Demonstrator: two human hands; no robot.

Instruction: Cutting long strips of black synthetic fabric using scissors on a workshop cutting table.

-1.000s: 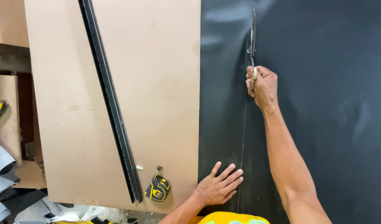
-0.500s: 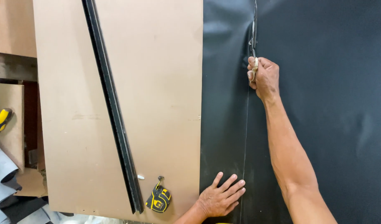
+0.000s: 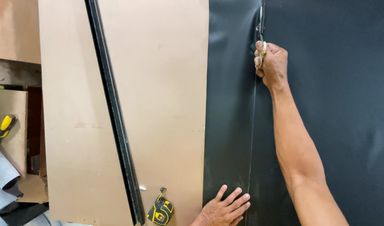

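We see the right hand (image 3: 272,62) at 1 o'clock closed around scissors (image 3: 261,31) in the black sheet (image 3: 338,117). The left hand (image 3: 223,208) presses flat, fingers spread, at 6 o'clock beside the cut line. Tape measure (image 3: 160,211) and black bar (image 3: 113,113) lie clear on the board (image 3: 162,96) at 9 o'clock.

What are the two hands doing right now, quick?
Left hand: open, fingers spread, pressed flat on the black sheet.
Right hand: closed around the scissors, whose blades are in the sheet.

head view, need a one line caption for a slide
Right hand runs scissors up a black sheet while the left hand presses it flat.
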